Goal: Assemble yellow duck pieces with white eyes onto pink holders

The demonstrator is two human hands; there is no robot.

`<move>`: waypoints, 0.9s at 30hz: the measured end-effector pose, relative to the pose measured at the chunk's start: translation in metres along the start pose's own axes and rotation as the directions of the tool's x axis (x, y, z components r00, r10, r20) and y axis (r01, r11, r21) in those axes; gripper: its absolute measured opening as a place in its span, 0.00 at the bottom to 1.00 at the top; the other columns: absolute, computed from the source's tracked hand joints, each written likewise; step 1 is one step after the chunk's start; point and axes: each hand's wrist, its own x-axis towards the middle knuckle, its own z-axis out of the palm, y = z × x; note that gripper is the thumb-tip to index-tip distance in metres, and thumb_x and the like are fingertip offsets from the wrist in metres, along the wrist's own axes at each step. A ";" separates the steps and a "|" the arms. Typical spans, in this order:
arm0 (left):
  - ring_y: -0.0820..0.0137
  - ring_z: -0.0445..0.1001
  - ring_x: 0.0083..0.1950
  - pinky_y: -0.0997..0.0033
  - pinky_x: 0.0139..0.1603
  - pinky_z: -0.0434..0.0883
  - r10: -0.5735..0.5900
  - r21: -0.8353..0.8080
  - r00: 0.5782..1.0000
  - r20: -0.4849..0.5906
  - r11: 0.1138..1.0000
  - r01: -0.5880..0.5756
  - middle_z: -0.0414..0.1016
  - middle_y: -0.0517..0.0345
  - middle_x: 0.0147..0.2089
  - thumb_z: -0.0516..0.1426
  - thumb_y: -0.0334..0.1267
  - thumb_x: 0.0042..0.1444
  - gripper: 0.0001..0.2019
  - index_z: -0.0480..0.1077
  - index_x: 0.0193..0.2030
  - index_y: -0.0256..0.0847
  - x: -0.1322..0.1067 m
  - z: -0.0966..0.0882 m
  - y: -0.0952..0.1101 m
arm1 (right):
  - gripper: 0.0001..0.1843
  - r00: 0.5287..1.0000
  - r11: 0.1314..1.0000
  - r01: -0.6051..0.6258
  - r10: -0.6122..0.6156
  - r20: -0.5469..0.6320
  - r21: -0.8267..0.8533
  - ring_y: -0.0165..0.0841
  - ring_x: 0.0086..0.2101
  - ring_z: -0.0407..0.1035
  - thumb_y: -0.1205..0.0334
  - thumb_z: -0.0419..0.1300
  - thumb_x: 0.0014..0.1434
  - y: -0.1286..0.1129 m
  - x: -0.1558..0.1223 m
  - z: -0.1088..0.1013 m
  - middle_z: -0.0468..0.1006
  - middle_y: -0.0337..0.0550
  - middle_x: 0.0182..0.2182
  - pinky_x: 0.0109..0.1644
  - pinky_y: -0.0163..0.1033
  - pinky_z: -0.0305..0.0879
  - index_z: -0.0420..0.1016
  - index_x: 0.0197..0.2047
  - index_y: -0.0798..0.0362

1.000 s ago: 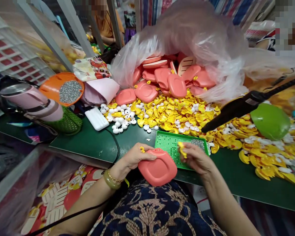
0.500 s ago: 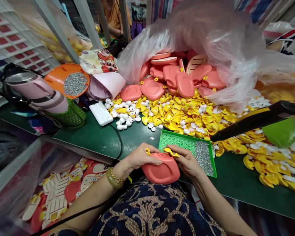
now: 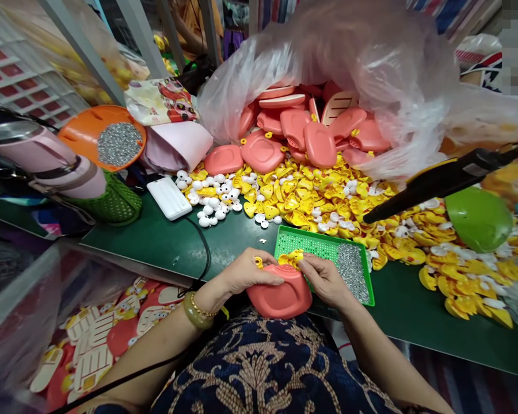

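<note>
My left hand [image 3: 247, 272] grips a coral-red plastic body [image 3: 280, 296] at its upper left, thumb lying across the front. A small yellow ring [image 3: 259, 262] shows by the fingers of that hand. Along the top edge of the red body sits a yellow plastic piece [image 3: 290, 259], which my right hand [image 3: 323, 277] pinches at its right end. Whether the yellow piece is seated in the body I cannot tell. Just behind my hands lies a green perforated tray [image 3: 300, 241] with small silver screws [image 3: 352, 270] in its right part.
A black electric screwdriver [image 3: 431, 178] hangs at the right, its tip over the tray's far corner. Yellow shells [image 3: 302, 195] and white eye pieces [image 3: 211, 210] spread behind. Red bodies [image 3: 263, 152] spill from a clear bag [image 3: 341, 46]. A pink bottle [image 3: 47, 152] stands left.
My right hand has brought the yellow piece leftward, down against the top of the red body. My left hand keeps its hold. The view has shifted slightly.
</note>
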 end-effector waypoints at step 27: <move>0.73 0.72 0.28 0.71 0.34 0.68 -0.046 -0.213 0.995 0.085 0.975 0.063 0.76 0.55 0.29 0.71 0.32 0.29 0.18 0.77 0.32 0.32 0.010 0.007 0.021 | 0.17 0.979 0.934 0.199 -0.205 0.011 -0.296 0.28 0.24 0.58 0.61 0.47 0.65 -0.013 0.003 -0.012 0.62 0.38 0.21 0.29 0.36 0.55 0.62 0.24 0.52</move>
